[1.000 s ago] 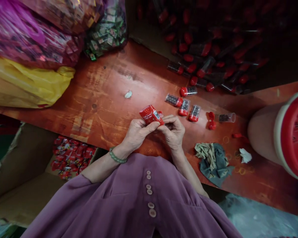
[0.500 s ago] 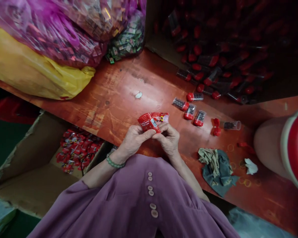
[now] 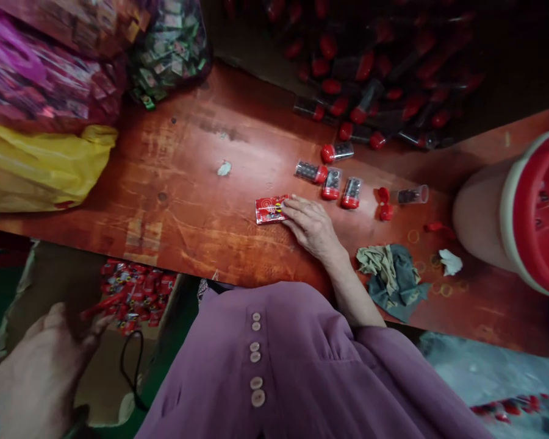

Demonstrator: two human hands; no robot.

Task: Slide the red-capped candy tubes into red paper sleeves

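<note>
Working at a red-brown desk [image 3: 187, 238], we have just parted our hands; our left hand [image 3: 36, 366] has swung away to the cardboard box [image 3: 50, 274], near its heap of small red packets [image 3: 141, 292]; it is blurred, and we cannot tell whether its fingers hold the red piece [image 3: 103, 305] beside them; our right hand [image 3: 308, 222] alone now minds the flat red packet [image 3: 268, 210], at or just above the desk, fingers and thumb closed on its right end; red-capped clear tubes [image 3: 332, 183] lie beyond, farther right.
</note>
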